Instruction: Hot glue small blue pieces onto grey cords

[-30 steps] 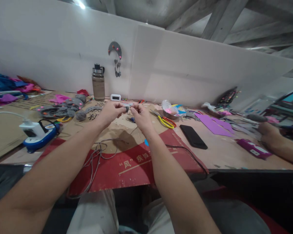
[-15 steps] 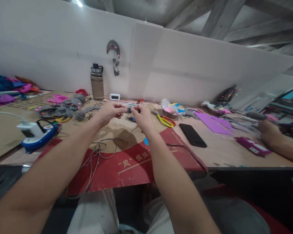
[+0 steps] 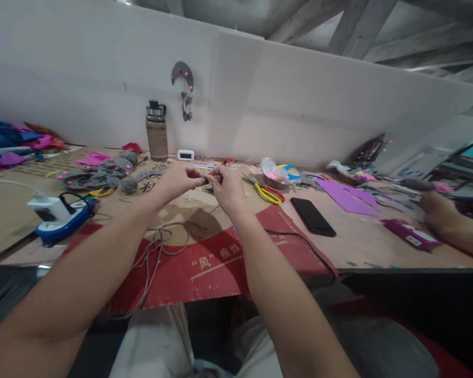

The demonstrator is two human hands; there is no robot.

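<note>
My left hand (image 3: 177, 181) and my right hand (image 3: 226, 186) meet above the brown cardboard in front of me, fingertips almost touching. The left thumb and forefinger pinch a small dark grey piece (image 3: 204, 179), too small to make out fully. Right beside it, my right thumb and forefinger are pressed together; what lies between them is hidden. Below the hands, a thin grey cord (image 3: 160, 245) is loosely tangled across the red-and-brown cardboard sheet (image 3: 216, 278).
Right of my hands lie yellow-handled scissors (image 3: 268, 194), red-handled scissors (image 3: 275, 192), a black phone (image 3: 312, 217) and purple felt (image 3: 345, 195). On the left are a power strip (image 3: 65, 223) and grey felt pieces (image 3: 96, 176). A bottle (image 3: 156, 134) stands behind. Another person's hand (image 3: 441, 210) is far right.
My right fingers have rolled over and closed nearer the left fingertips, covering more of the small grey piece. The left hand has barely moved.
</note>
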